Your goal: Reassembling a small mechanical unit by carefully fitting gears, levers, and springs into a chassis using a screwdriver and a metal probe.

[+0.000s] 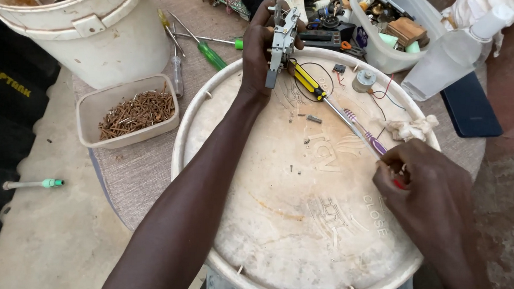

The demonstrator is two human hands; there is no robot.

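My left hand [259, 47] grips a small grey metal mechanism [281, 37] and holds it upright over the far edge of a round white lid [284, 219]. My right hand [426, 185] rests on the lid's right side with its fingers closed around a small red-handled tool [397, 183]; most of that tool is hidden in the hand. A yellow and black screwdriver [319, 91] lies on the lid between the hands, beside a purple and white toothbrush [365, 134]. Small screws [313, 118] are scattered on the lid.
A shallow tray of rusty nails [129, 113] sits left of the lid, a white bucket [93, 36] behind it. Green-handled screwdrivers [208, 53] lie at the back. A clear tub of parts [391, 23], a spray bottle [451, 55], a dark phone [469, 107], a small motor [363, 81] and a crumpled cloth [410, 127] are at the right.
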